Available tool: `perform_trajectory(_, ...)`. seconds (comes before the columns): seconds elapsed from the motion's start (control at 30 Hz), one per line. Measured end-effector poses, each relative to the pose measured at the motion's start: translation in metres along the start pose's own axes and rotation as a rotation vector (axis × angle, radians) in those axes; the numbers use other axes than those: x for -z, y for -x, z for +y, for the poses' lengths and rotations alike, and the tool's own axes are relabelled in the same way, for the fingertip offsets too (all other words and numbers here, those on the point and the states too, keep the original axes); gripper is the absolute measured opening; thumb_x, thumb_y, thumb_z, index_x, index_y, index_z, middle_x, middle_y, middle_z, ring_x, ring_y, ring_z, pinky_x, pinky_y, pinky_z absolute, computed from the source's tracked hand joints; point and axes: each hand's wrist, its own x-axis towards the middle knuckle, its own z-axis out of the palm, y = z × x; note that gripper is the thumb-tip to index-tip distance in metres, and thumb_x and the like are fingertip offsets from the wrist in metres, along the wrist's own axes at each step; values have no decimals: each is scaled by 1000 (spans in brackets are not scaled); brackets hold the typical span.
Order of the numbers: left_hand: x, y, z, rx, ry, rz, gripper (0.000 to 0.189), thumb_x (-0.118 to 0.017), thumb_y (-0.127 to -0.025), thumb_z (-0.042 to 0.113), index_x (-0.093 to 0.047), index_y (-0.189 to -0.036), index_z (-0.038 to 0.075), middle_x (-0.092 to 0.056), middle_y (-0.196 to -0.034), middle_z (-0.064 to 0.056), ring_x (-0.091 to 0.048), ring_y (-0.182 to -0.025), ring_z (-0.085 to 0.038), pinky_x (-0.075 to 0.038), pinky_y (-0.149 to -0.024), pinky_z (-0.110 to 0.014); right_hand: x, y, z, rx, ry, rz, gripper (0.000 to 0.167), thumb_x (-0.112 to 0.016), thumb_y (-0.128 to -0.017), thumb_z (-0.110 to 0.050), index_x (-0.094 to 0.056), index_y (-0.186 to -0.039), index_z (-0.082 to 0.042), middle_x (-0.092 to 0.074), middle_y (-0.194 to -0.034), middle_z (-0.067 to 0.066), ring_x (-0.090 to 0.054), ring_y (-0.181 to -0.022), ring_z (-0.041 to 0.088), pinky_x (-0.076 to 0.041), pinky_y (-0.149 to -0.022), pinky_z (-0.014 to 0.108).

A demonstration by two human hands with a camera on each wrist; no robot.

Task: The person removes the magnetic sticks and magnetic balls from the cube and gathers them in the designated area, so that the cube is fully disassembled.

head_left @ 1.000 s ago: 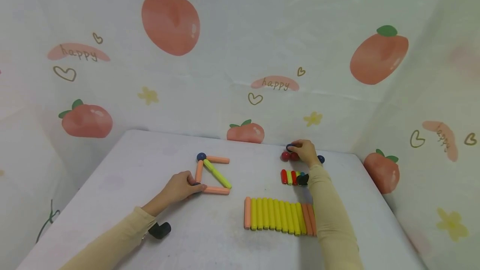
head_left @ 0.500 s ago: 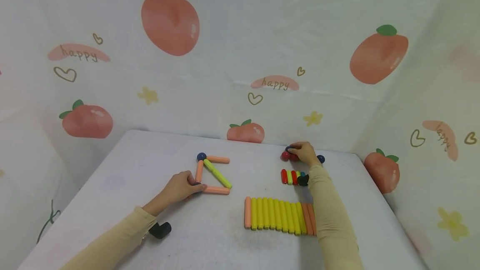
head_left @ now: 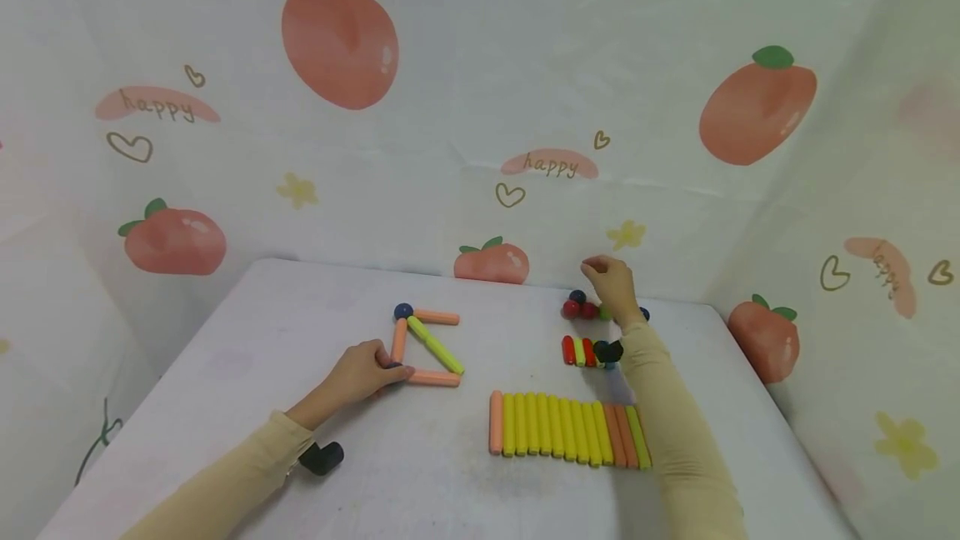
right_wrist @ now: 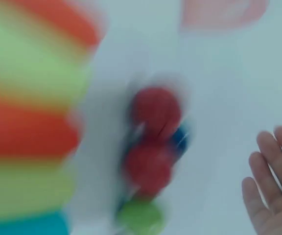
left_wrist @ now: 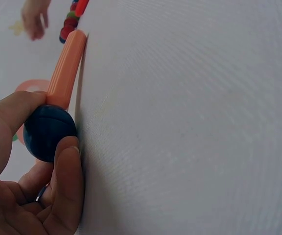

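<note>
My left hand [head_left: 363, 371] pinches a blue ball [left_wrist: 47, 131] between thumb and fingers at the near corner of a stick shape. One end of a peach stick [left_wrist: 66, 68] meets this ball. Another peach stick [head_left: 399, 342] runs back to a second blue ball [head_left: 403, 312], where a top peach stick [head_left: 437, 317] and a slanting yellow-green stick [head_left: 437, 346] also meet. Raised above the back right of the table, my right hand [head_left: 611, 283] holds nothing, its fingers relaxed. Below it lie red balls [head_left: 572, 309], a blue ball [head_left: 577, 296] and a green ball [head_left: 604, 312].
Short red, yellow and blue sticks [head_left: 579, 352] lie in a row before the balls. Nearer, a long row of yellow sticks [head_left: 553, 427] has peach and orange ones among it. Another blue ball [head_left: 644, 314] shows beyond my right wrist. A printed cloth [head_left: 420, 148] hangs behind the table.
My right hand has let go of the blue ball behind the red ones and lifted up away from it. My left hand stays at its corner.
</note>
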Motion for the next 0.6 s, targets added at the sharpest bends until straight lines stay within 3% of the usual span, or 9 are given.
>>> perform_trajectory(0.07, 0, 1, 1, 4, -1, -1, 41, -79, -82, 40, -54, -84, 8, -57, -67, -3, -53, -57, -14, -40, -53, -26, -4, 4, -18, 25, -44, 17, 32, -60, -99, -26, -67, -119, -2, -69, -117, 22, -62, -109, 34, -50, -91, 40)
perform_trajectory(0.13, 1, 0, 1, 4, -7, -4, 41, -79, -82, 41, -54, -84, 8, -58, -68, -3, -53, -57, -14, -41, -53, -26, -13, 14, -36, 32, -83, -24, 33, -61, -99, -30, -68, -119, -5, -70, -115, 19, -62, -107, 32, -49, -81, 32)
perform_trajectory(0.3, 2, 0, 1, 2, -6, -11, 43, -78, -82, 44, -55, -86, 8, -59, -70, -4, -55, -57, -14, -42, -54, -26, -54, 56, -77, 117, -137, -326, 32, -63, -98, -28, -68, -120, -5, -71, -114, 13, -65, -103, 32, -53, -77, 24)
perform_trajectory(0.43, 4, -1, -1, 0, 10, -37, 47, -77, -82, 48, -56, -89, 7, -61, -71, -4, -57, -58, -14, -45, -55, -26, -96, 91, -106, 235, -66, -564, 29, -64, -97, -24, -70, -119, -6, -73, -115, 7, -66, -104, 23, -55, -89, 29)
perform_trajectory(0.6, 9, -2, -7, -43, 46, -104, 42, -77, -85, 40, -58, -94, 3, -66, -72, -4, -62, -59, -12, -52, -58, -27, -139, 112, -128, 346, 52, -676, 24, -67, -94, -18, -73, -116, -10, -75, -113, 2, -66, -104, 13, -53, -87, 21)
